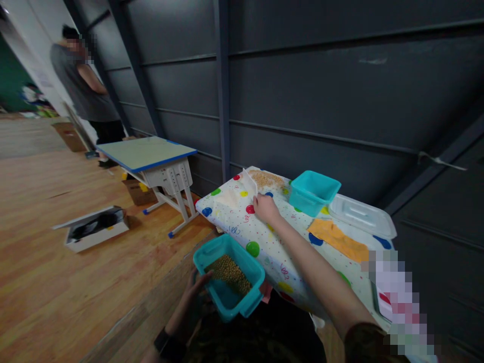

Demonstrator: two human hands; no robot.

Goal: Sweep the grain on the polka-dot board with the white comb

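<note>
My left hand (pixel 198 288) grips a teal plastic bin (pixel 247 254) by its left side, below the near edge of the table. Inside lies a layer of round tan beans (pixel 229 271), and the bin tilts a little. Over the table, my right hand (pixel 265 207) is closed around the near end of a white flat scraper (pixel 250 182), which stands on edge. Just beyond the scraper's right side, a spread of tan beans (pixel 266 179) lies on the spotted tablecloth (pixel 236 214).
A second teal bin (pixel 310 201), a clear lid (pixel 363 216) and an orange cloth (pixel 338 238) lie on the table's right. A dark panelled wall (pixel 321 91) rises behind. To the left stand a desk (pixel 151 154), an open white box (pixel 99 234) and a person (pixel 85 83).
</note>
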